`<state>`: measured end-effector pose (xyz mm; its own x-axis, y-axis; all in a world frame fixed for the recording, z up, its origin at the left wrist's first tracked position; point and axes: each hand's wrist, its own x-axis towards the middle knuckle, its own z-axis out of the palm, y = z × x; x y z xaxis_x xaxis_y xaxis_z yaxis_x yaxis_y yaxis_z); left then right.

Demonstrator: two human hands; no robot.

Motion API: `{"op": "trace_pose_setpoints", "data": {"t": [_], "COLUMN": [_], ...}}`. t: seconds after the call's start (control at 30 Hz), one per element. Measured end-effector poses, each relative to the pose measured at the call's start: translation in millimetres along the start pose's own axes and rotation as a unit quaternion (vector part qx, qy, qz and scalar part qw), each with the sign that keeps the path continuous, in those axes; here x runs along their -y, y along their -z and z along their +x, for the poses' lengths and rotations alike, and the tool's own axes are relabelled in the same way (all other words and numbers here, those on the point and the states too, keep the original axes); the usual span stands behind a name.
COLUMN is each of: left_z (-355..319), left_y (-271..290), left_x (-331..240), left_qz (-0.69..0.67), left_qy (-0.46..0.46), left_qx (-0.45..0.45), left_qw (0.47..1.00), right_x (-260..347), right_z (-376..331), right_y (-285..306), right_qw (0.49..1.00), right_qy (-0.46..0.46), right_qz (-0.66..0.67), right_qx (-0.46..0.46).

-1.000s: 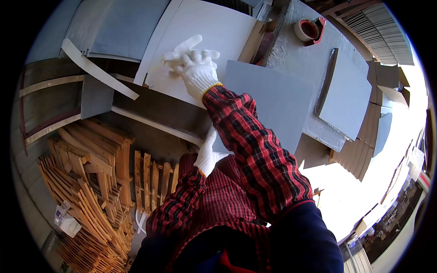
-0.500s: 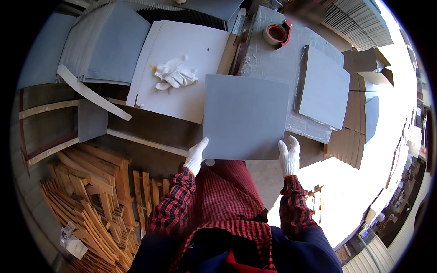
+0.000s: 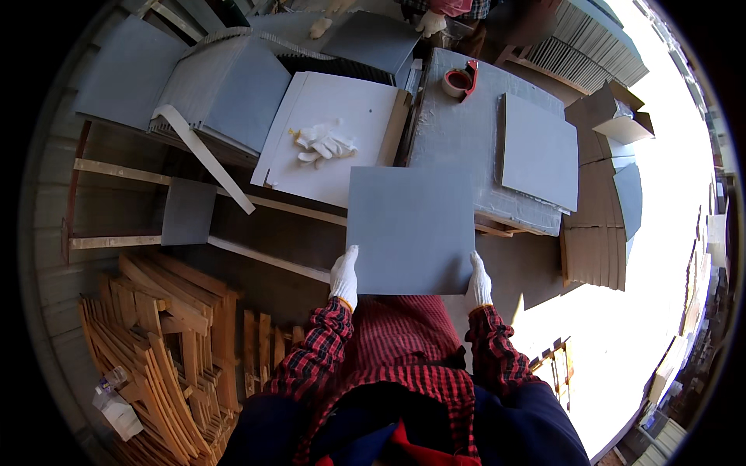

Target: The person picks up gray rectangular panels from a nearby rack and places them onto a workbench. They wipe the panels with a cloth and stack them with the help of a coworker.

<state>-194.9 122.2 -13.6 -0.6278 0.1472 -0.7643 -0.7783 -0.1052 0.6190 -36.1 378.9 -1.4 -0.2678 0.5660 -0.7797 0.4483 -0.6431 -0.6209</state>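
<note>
While both forearms stretch forward in checked sleeves, roughly parallel, the left hand [image 3: 344,277] and right hand [image 3: 479,281] sit level with each other, thumbs pointing away from the body. Each, in a white knit glove, is closed narrowly on a side edge of the panel [image 3: 410,229], near its lower corners; the fingers beneath are hidden. The panel, flat, smooth, grey and nearly square, lies between the hands, just above the lap. Beyond the left hand, crumpled loose gloves [image 3: 325,146] rest on a smooth white board [image 3: 365,101], with a curved pale strip [image 3: 208,161] farther left. Ahead of the right hand, a worktop [image 3: 451,140] with a wrinkled grey covering carries a red-framed tape dispenser [image 3: 458,81] and flat grey sheets [image 3: 540,151].
</note>
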Motion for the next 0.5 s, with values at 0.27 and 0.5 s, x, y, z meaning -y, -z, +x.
{"op": "trace_pose_setpoints", "data": {"t": [0.27,0.5], "left_z": [-110.1,-125.7], "left_y": [53.5,26.2], "left_x": [29.1,26.0], "left_qz": [0.068,0.121], "left_qy": [-0.059,-0.096], "left_qx": [-0.167,-0.174], "left_qw": [0.982,0.973], "right_x": [-31.7,-15.6], "right_z": [-91.0,-83.0], "right_y": [12.0,33.6], "right_qw": [0.998,0.998], "right_qy": [-0.039,-0.019], "right_qz": [-0.001,0.01], "right_qx": [0.057,0.054]}}
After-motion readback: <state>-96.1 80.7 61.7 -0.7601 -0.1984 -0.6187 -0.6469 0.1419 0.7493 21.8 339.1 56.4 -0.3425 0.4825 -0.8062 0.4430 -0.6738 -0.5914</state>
